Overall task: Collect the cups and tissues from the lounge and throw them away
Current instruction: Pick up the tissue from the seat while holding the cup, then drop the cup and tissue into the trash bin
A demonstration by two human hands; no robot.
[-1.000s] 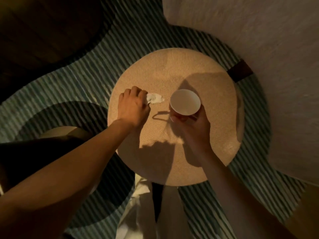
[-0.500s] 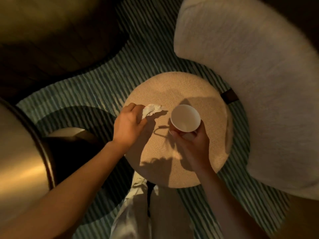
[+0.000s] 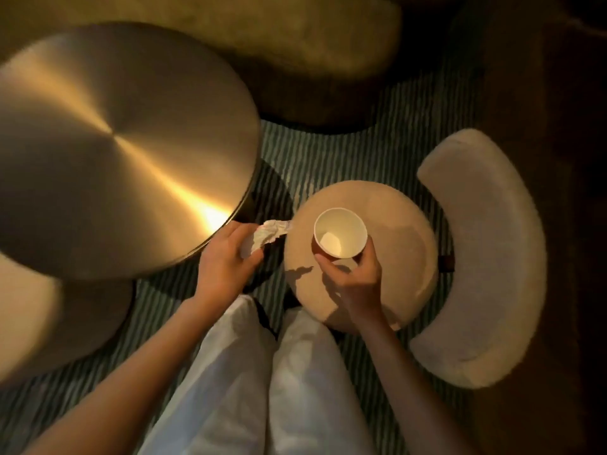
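A white paper cup [image 3: 340, 233], empty and upright, is held by my right hand [image 3: 353, 277] above the round tan stool seat [image 3: 404, 244]. My fingers wrap its lower side. A crumpled white tissue [image 3: 267, 236] is pinched in my left hand [image 3: 226, 261], lifted off the stool and hanging over the striped rug between the stool and the metal table. Both hands are close together in the middle of the view.
A large round brushed-metal table [image 3: 115, 142] stands at the left, its edge next to my left hand. A curved pale backrest [image 3: 486, 257] wraps the stool's right side. A green cushion [image 3: 262, 34] lies at the back. Striped rug [image 3: 345, 159] covers the floor; my white-trousered legs [image 3: 262, 389] below.
My left hand has lifted the tissue off the stool and drawn it left. My right hand has raised the cup. The view has pulled back, showing the metal table.
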